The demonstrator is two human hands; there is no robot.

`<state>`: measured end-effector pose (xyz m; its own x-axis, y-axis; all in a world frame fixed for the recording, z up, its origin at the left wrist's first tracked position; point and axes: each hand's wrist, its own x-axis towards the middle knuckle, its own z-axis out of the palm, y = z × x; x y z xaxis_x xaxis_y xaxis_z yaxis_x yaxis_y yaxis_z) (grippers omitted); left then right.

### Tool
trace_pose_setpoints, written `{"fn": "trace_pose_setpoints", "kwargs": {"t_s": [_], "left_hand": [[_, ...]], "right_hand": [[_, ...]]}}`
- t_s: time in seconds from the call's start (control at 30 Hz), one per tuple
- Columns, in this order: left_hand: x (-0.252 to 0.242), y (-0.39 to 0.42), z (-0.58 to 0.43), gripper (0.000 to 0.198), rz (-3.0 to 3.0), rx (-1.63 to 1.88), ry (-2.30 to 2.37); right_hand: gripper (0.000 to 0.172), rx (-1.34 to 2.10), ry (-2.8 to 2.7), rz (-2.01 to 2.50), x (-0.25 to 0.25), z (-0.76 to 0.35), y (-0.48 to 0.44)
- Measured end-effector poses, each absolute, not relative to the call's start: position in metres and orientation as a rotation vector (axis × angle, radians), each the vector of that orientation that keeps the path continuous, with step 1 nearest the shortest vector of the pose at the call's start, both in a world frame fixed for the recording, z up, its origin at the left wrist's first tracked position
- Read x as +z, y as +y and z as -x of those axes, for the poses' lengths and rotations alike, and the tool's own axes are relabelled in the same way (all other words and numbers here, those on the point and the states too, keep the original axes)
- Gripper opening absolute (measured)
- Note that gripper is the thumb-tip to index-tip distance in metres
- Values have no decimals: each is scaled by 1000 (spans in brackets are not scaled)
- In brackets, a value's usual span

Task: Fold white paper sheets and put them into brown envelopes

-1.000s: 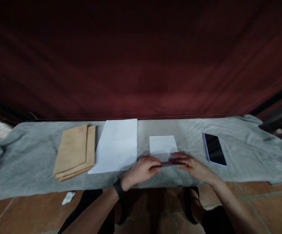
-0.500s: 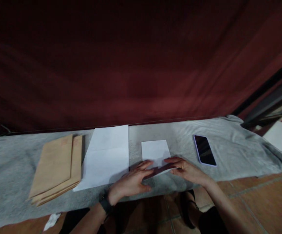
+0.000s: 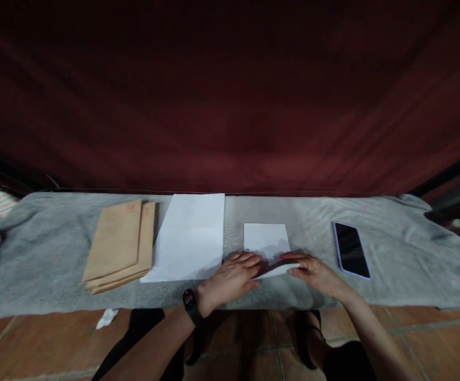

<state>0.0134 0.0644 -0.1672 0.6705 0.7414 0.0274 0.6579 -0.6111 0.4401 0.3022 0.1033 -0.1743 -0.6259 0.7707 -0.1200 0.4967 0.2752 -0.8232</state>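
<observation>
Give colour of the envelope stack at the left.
Tan brown envelope stack, faint reddish marks near the top; head view.

The near edge of the small white paper [image 3: 267,239] is hidden beneath the left hand [image 3: 230,278] and right hand [image 3: 313,271]. Red marks on the top brown envelope [image 3: 114,241] are too faint to read.

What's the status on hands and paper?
Left hand, right hand: open, flat on near edge of folded white sheet. Phone right, larger sheet left, both apart.
</observation>
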Motion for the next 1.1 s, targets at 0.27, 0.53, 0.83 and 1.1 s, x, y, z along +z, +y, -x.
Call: {"fn": "trace_pose_setpoints", "kwargs": {"t_s": [0.27,0.53,0.83,1.1], "left_hand": [[-159,71,-8,44,-2260,321,1077],[-172,77,-6,30,-2140,416,1183],[-165,82,-1,19,-2103,399,1007],[-166,87,-11,24,-1814,483,1329]], "right_hand": [[27,1281,-2261,1186,-165,-303,102],[35,1404,-2136,1160,-159,-299,103],[30,1408,-2178,1178,-159,-304,104],[40,1247,-2059,1463,-175,-298,103]]}}
